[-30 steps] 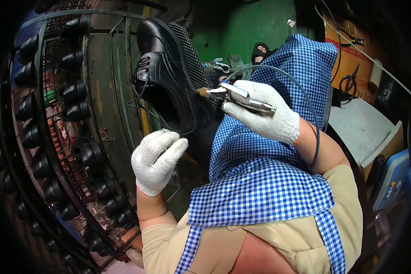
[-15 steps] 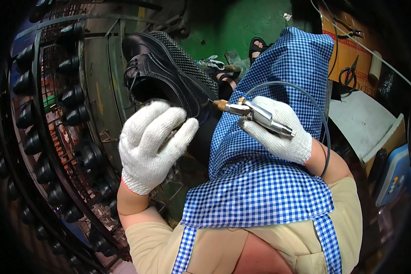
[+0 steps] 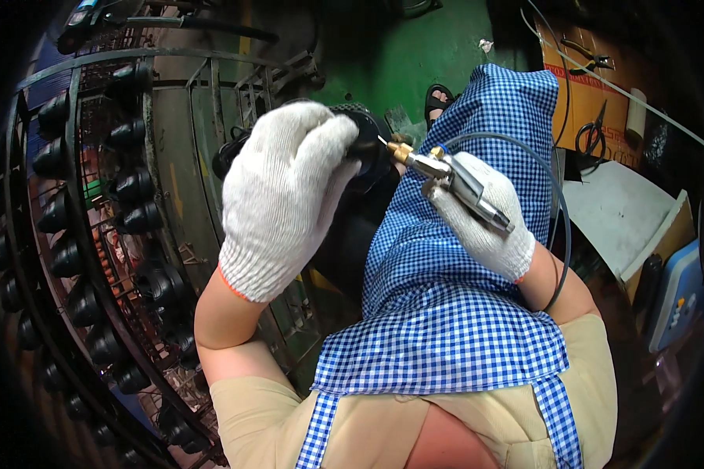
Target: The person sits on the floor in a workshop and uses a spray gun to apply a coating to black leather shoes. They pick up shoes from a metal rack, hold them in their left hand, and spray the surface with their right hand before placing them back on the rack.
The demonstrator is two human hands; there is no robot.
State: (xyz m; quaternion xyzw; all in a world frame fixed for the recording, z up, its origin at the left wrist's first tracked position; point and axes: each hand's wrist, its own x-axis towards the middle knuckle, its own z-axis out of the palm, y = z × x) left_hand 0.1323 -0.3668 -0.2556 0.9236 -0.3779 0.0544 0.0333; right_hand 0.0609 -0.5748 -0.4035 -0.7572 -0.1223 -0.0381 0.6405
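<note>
My left hand (image 3: 278, 187), in a white knitted glove with an orange cuff edge, is closed over a black leather lace-up shoe (image 3: 365, 152). Most of the shoe is hidden behind the glove; a rounded dark end shows past the fingertips. In my right hand (image 3: 489, 215), gloved the same way, is a small metal spray gun (image 3: 463, 184) with a brass front and a thin needle-like tip. That tip points up and left, close beside the shoe; whether it touches cannot be told. A thin grey hose (image 3: 554, 187) curves from the gun round my right wrist.
Metal racks (image 3: 78, 180) with several black shoes stand on the left. A blue-and-white checked apron (image 3: 446, 328) covers my lap. At right are an orange carton (image 3: 602, 117), black-handled scissors (image 3: 592, 141), pliers (image 3: 590, 59), a white board (image 3: 618, 211) and a blue-and-white device (image 3: 675, 293).
My left hand has moved up and right, from open beside the shoe to gripping it. The shoe is turned and lower behind the glove. The spray gun has shifted slightly right, its tip angled more upward.
</note>
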